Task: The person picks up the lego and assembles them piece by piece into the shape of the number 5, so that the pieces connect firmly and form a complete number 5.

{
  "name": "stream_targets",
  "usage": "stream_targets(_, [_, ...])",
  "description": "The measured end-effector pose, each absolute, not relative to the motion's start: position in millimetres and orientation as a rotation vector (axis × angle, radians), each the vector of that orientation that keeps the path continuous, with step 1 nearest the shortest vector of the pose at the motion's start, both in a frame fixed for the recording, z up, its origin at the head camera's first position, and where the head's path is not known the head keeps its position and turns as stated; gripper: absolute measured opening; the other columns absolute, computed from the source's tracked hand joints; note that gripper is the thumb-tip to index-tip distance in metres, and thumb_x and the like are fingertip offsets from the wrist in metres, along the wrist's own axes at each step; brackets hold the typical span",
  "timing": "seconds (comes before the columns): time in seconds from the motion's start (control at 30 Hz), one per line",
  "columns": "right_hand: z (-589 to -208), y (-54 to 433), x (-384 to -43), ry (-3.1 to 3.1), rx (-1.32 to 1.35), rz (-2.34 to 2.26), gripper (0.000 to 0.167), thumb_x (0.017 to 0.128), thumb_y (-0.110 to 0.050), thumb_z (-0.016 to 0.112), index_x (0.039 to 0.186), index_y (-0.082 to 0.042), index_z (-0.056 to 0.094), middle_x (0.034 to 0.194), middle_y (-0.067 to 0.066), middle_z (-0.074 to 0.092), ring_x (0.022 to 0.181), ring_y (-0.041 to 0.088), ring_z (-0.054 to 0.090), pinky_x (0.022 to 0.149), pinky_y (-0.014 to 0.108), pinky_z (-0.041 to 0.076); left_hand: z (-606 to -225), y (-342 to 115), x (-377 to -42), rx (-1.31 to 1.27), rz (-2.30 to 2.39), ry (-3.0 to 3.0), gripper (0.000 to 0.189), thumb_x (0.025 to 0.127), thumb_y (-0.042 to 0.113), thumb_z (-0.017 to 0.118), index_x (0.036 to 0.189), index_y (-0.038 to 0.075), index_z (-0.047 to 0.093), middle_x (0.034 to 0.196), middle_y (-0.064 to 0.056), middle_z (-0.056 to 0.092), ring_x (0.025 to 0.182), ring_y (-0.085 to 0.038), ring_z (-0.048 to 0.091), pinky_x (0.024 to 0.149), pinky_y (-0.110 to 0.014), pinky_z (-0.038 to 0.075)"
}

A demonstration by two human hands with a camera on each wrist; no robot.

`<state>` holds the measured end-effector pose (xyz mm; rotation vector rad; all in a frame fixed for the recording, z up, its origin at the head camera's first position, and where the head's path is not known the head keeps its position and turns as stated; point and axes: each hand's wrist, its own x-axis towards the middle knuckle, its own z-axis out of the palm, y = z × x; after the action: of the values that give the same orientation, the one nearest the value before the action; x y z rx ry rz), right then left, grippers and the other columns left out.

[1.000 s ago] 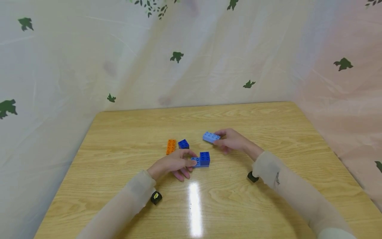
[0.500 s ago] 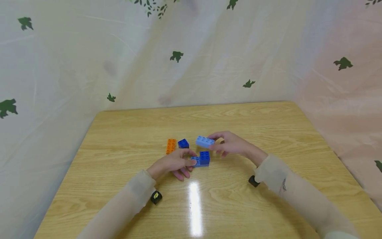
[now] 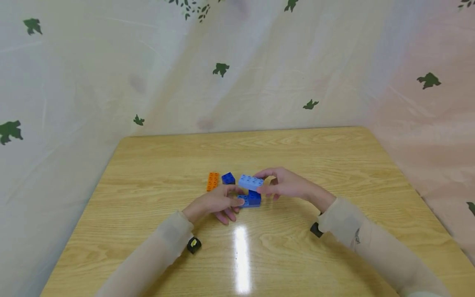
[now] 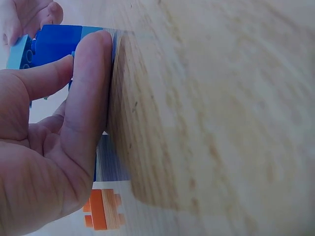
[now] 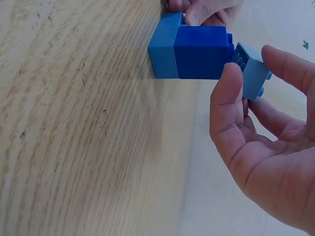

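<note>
In the head view my left hand (image 3: 215, 202) grips the left end of a medium-blue toy building brick (image 5: 165, 46) lying on the table. A square dark blue brick (image 5: 201, 53) is stacked on that brick's right end. My right hand (image 3: 291, 183) pinches a light blue brick (image 3: 250, 182) between thumb and fingers, over the dark blue one. Seen from the right wrist, the light blue brick is tilted, hollow underside towards the dark blue studs; whether they touch I cannot tell. My left fingers partly hide the lower brick.
Behind my left hand lie an orange flat brick (image 3: 212, 181) and a second dark blue brick (image 3: 228, 178). Everything stands on a wooden table (image 3: 167, 165). A pale curtain (image 3: 259, 95) with leaf shapes hangs along its back and sides.
My right hand has brought the light blue brick left and towards me, from behind the stack to over the dark blue brick. My left hand has stayed in place.
</note>
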<state>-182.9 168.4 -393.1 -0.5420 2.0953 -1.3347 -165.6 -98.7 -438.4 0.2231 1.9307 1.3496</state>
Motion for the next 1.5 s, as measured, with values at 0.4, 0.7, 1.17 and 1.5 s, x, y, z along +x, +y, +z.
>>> stream_targets(0.4, [-397.7, 168.2, -178.2, 2.077, -0.653, -1.314, 0.054, 0.097, -0.026, 0.072, 0.144, -0.005, 0.054, 0.136, 0.012, 0.058, 0.089, 0.042, 0.064, 0.073, 0.053, 0.058, -438.1, -98.2, -165.5, 0.234, 1.36, 1.938, 0.036, 0.102, 0.021, 0.065, 0.134, 0.009, 0.054, 0.092, -0.015, 0.068, 0.07, -0.028, 0.073, 0.058, -0.043, 0.062])
stream_targets(0.7, [-400.2, 168.7, -178.0, 2.066, -0.688, -1.314, 0.053, 0.097, -0.026, 0.072, 0.143, -0.006, 0.055, 0.141, 0.013, 0.054, 0.086, 0.043, 0.062, 0.069, 0.05, 0.058, -438.4, -100.0, -167.0, 0.261, 1.351, 1.926, 0.037, 0.101, 0.022, 0.065, 0.134, 0.01, 0.053, 0.093, -0.016, 0.068, 0.072, -0.03, 0.073, 0.06, -0.044, 0.062])
stream_targets(1.17, [-403.2, 169.2, -178.7, 2.05, -0.708, -1.312, 0.052, 0.095, -0.023, 0.074, 0.144, -0.012, 0.057, 0.141, 0.013, 0.051, 0.086, 0.044, 0.064, 0.068, 0.051, 0.059, -439.3, -106.6, -166.9, 0.347, 1.38, 1.935, 0.046, 0.099, 0.027, 0.07, 0.137, 0.011, 0.05, 0.092, -0.017, 0.07, 0.069, -0.03, 0.072, 0.061, -0.044, 0.062])
stream_targets(1.5, [-401.6, 167.6, -179.5, 2.053, -0.73, -1.319, 0.053, 0.095, -0.019, 0.073, 0.144, -0.008, 0.056, 0.138, 0.016, 0.052, 0.084, 0.043, 0.065, 0.068, 0.052, 0.059, -425.7, -116.4, -168.1, 0.473, 1.51, 1.96, 0.067, 0.092, 0.029, 0.079, 0.146, 0.01, 0.044, 0.105, -0.019, 0.066, 0.078, -0.038, 0.072, 0.066, -0.048, 0.062])
